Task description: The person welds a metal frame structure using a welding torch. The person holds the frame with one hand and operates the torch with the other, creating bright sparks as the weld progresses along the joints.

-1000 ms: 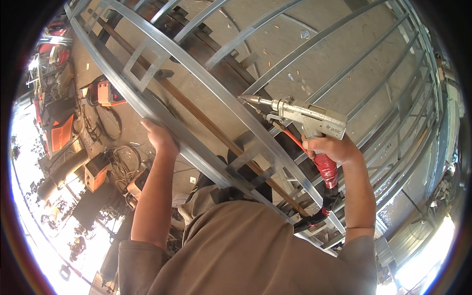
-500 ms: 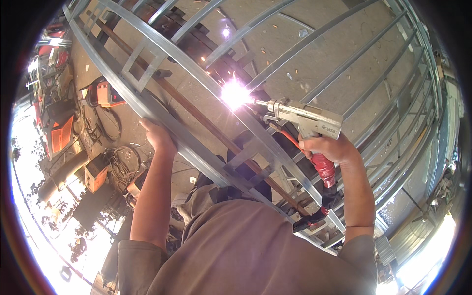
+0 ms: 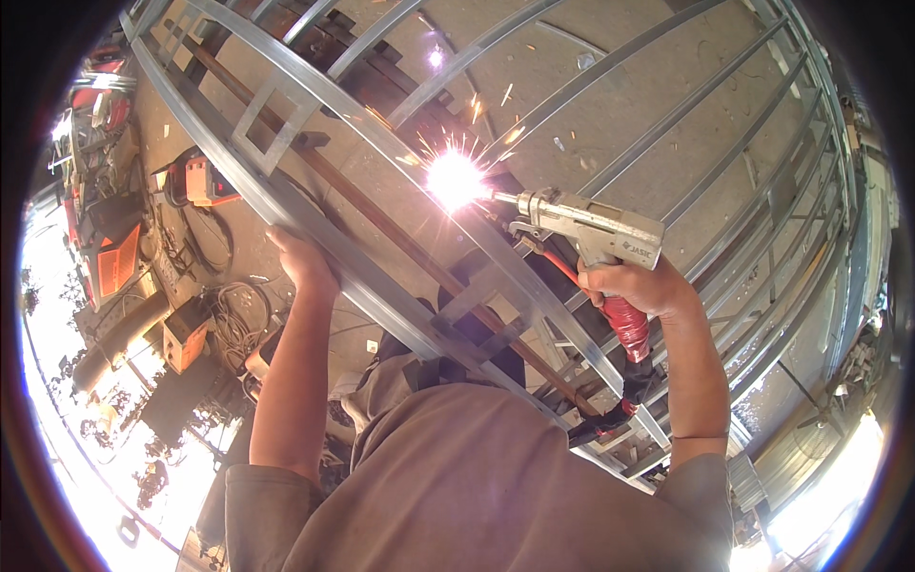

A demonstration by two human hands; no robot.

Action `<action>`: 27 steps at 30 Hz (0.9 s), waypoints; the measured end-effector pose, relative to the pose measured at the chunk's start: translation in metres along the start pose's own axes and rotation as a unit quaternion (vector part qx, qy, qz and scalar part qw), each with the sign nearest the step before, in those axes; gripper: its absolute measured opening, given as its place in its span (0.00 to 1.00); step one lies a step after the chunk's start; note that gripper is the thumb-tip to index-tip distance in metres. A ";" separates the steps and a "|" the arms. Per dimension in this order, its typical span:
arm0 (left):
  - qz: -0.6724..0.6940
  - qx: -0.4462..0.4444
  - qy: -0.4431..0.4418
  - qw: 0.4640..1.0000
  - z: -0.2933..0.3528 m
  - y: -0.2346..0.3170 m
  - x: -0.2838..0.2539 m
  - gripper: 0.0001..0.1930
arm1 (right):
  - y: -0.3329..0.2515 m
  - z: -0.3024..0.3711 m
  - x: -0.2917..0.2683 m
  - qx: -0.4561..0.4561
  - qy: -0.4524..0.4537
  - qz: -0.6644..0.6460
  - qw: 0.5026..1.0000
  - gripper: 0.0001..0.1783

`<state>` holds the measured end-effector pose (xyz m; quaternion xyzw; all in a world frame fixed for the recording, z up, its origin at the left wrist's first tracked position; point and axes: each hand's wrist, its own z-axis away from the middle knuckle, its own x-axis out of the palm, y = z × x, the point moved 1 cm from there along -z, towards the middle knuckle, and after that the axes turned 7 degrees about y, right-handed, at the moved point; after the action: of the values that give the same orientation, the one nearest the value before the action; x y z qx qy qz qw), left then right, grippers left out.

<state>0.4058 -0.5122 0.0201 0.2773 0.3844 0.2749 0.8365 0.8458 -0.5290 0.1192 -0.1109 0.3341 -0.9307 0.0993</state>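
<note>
My right hand is wrapped around the grip of a pale, pistol-shaped welding gun. Its nozzle points left at a tube of the grey metal frame. A bright white-violet arc glows at the tip and throws orange sparks, hiding the spot beneath. Red and black wrapping covers the gun's cable, which runs down below my right hand. At the frame's outer edge, my left hand is closed on the long metal rail, with some fingers hidden by it.
A rusty brown bar runs beneath the frame. Frame bars spread across the right side. On the floor at left are an orange-and-black machine, coiled cables and an orange box. Scraps lie on the concrete floor.
The spray of sparks around the arc has grown wider and brighter. Both hands and the welding gun stay in almost the same place.
</note>
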 end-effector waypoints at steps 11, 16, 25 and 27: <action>0.019 -0.004 -0.016 1.000 0.005 0.003 0.001 0.49 | 0.000 0.005 -0.001 0.022 0.005 0.016 1.000 0.26; 0.010 -0.014 -0.015 1.000 0.010 0.006 0.001 0.51 | 0.003 0.009 -0.003 0.008 0.001 -0.012 1.000 0.27; 0.007 -0.014 0.015 1.000 -0.012 -0.006 0.001 0.50 | 0.014 0.019 -0.009 0.024 0.017 -0.054 0.998 0.23; 0.002 -0.016 0.023 1.000 -0.018 -0.008 0.000 0.49 | 0.020 0.030 -0.018 0.024 0.030 -0.067 0.997 0.22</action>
<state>0.3929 -0.5134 0.0046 0.2585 0.3984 0.2887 0.8313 0.8734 -0.5574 0.1263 -0.1027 0.3068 -0.9458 0.0290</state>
